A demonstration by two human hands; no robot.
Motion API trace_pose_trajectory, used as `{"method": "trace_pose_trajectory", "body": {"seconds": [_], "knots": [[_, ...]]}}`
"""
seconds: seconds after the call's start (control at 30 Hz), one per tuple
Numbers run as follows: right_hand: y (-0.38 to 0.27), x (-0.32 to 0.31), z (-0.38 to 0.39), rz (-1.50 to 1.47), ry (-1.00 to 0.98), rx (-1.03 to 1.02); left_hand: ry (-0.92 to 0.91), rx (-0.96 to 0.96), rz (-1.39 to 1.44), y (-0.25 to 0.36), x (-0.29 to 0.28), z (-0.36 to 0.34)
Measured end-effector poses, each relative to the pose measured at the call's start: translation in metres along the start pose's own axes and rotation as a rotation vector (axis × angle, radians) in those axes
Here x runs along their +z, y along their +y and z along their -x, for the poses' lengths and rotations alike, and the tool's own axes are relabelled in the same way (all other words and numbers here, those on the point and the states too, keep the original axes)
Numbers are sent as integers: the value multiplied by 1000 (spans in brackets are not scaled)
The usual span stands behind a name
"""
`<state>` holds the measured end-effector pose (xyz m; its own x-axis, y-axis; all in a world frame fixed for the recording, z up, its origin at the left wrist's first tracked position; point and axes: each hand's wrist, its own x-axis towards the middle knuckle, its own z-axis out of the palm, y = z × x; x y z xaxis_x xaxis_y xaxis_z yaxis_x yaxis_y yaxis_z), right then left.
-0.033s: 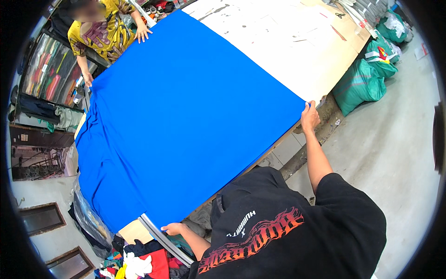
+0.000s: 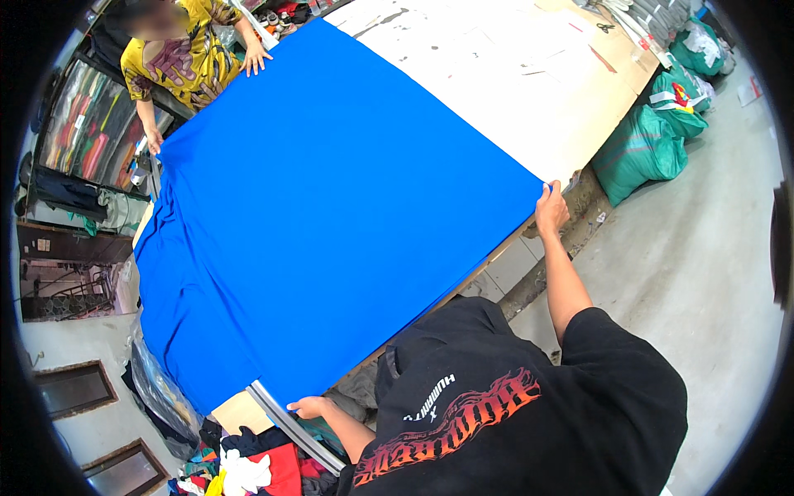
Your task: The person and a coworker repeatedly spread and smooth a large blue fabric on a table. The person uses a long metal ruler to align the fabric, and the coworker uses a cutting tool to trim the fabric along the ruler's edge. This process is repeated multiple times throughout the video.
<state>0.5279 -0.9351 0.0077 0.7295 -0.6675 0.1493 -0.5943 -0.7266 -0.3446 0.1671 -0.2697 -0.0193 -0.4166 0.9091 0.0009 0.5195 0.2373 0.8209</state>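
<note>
A large blue cloth (image 2: 347, 190) lies spread over a long table, smooth in the middle and bunched in folds along its left side. My left hand (image 2: 310, 407) is closed on the cloth's near edge, close to a curved-looking metal rail (image 2: 285, 422). At the right near corner, my right hand (image 2: 552, 208) pinches the cloth at the table's edge, thumb on top. Across the table a co-worker in a yellow patterned shirt (image 2: 194, 58) has one hand (image 2: 255, 58) resting on the far edge and the other (image 2: 155, 142) gripping the cloth farther left.
Pale paper (image 2: 496, 83) covers the table beyond the cloth, with scraps and scissors (image 2: 605, 27) on it. Green sacks (image 2: 641, 153) stand on the floor at right. A pile of coloured garments (image 2: 256, 467) lies below the rail. Shelves with wrapped fabrics (image 2: 91, 124) stand at far left.
The co-worker's hand at the left has shifted very slightly outward, drawing the cloth there a little. My two hands stay where they were.
</note>
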Motion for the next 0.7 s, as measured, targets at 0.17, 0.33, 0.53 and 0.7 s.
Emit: {"method": "trace_pose_trajectory", "body": {"seconds": [0.17, 0.33, 0.53, 0.7], "knots": [[3, 4, 5, 20, -45, 16, -22, -34, 59, -10, 8, -5], [0, 21, 7, 61, -51, 1, -56, -102, 138, -22, 9, -12], [11, 25, 8, 35, -64, -38, -167, -132, 229, -21, 1, -12], [14, 26, 2, 26, -80, -81, -255, -193, 364, -25, -10, -15]]}}
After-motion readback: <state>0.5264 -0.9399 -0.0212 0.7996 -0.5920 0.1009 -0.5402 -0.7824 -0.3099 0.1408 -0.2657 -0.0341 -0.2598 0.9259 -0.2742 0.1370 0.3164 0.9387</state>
